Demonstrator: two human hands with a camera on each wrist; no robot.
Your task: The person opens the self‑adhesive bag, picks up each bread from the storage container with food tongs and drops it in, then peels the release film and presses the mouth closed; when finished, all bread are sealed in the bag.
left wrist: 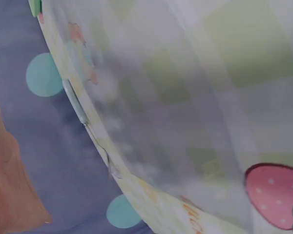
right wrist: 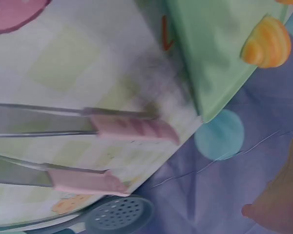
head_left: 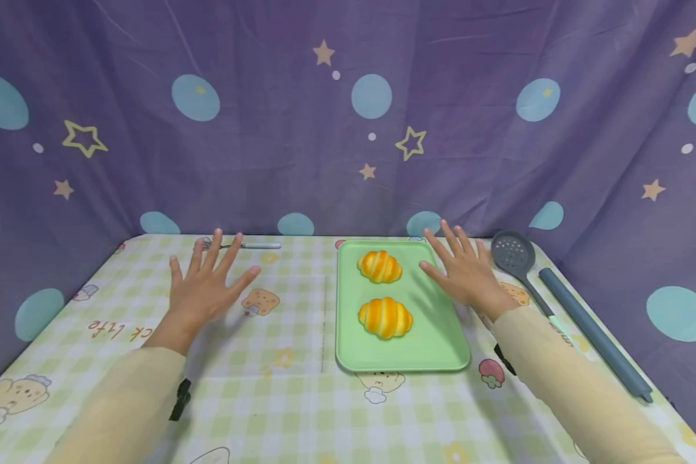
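My left hand [head_left: 202, 289] hovers over the left half of the table, fingers spread and holding nothing. Just beyond its fingertips lies a fork [head_left: 261, 245] with a pale blue handle; the hand partly covers its head. My right hand [head_left: 470, 276], also spread and bare, is above the right edge of a light green tray [head_left: 403, 357]. Two croissants, a far one [head_left: 379, 267] and a near one [head_left: 385, 318], lie on that tray. In the right wrist view, tongs with pink tips [right wrist: 134, 128] lie beside the tray; my right arm mostly hides them in the head view.
A grey skimmer [head_left: 513, 252] with a perforated head lies right of my right hand. Farther right, a long blue-grey rod [head_left: 594, 335] runs along the table's side. The checked tablecloth [head_left: 290, 412] reaches a purple curtain [head_left: 255, 129] at the back and sides.
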